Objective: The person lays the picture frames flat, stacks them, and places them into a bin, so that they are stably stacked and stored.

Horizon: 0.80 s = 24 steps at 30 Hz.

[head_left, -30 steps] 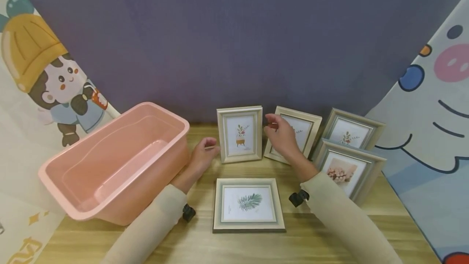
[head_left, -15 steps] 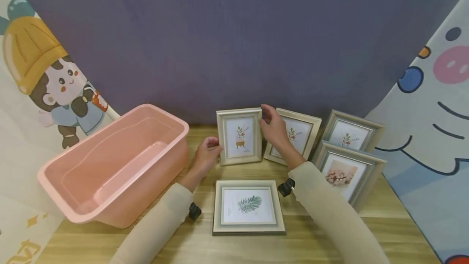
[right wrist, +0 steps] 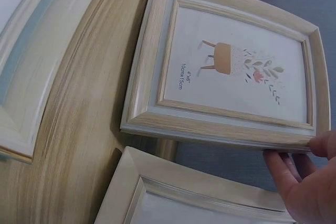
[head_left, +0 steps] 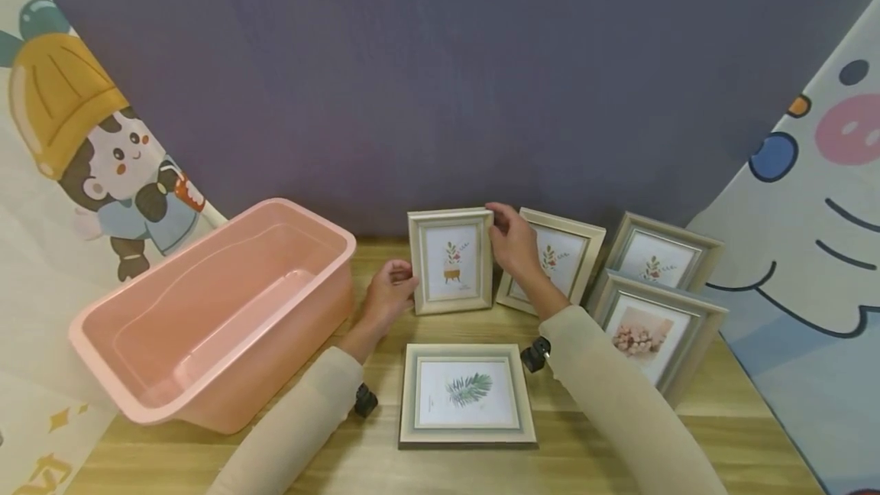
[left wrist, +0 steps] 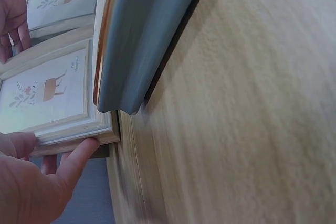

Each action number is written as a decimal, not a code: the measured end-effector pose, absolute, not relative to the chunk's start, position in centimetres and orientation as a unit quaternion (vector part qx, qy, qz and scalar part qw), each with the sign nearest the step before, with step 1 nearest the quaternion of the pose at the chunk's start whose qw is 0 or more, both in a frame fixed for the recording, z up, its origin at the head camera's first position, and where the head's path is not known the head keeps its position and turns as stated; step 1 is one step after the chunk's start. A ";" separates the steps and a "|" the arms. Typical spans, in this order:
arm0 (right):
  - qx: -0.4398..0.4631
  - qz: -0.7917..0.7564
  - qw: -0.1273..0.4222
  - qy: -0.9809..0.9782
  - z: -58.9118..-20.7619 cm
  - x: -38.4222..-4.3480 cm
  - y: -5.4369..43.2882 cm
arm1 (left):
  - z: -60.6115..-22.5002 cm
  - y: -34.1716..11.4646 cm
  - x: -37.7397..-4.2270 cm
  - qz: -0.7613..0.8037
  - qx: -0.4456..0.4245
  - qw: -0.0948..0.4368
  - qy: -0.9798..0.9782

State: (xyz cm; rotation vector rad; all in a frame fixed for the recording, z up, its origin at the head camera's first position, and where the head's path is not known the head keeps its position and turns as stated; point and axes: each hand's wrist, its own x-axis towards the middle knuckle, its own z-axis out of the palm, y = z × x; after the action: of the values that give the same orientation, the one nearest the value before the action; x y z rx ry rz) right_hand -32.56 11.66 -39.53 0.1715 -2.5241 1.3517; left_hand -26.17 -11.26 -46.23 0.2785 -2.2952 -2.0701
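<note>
An upright picture frame (head_left: pixel 451 262) with a potted-plant print stands at the back middle of the wooden table. My left hand (head_left: pixel 387 295) holds its left edge low down, thumb at the front and fingers along the side and behind. At its upper right corner my right hand (head_left: pixel 514 244) pinches the edge between thumb and fingers, as the right wrist view shows. Just right of it, a second upright frame (head_left: pixel 577 239) with a similar print is partly hidden behind my right hand. In front lies a frame with a green leaf print (head_left: pixel 469 396), flat on the table between my forearms.
A pink plastic tub (head_left: pixel 330 281) stands at the left, close to my left forearm. Two more frames stand at the right, the one with a pink flower picture (head_left: pixel 642 331) overlapping the plant-print frame (head_left: pixel 660 254) behind it. A dark grey wall (head_left: pixel 440 82) rises behind the table.
My right hand has moved left and down from in front of the second frame onto the upper right corner of the middle frame. My left hand has closed in on its left edge.
</note>
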 end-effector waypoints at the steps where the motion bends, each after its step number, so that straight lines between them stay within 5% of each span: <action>1: 0.057 0.467 0.136 -0.872 -39.5 -32.5 11.6 | -46.3 -11.3 -26.2 -0.668 0.090 0.021 -0.739; 24: 0.088 0.502 0.151 -0.847 -37.5 -30.2 12.8 | -44.7 -11.5 -25.6 -0.617 0.051 0.106 -0.778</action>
State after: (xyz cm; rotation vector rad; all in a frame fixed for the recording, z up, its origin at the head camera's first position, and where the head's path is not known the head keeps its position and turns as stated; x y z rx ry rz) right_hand -30.19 12.78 -37.52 0.2515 -2.4334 1.4410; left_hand -25.56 -11.47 -44.72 0.1492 -2.2932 -1.8166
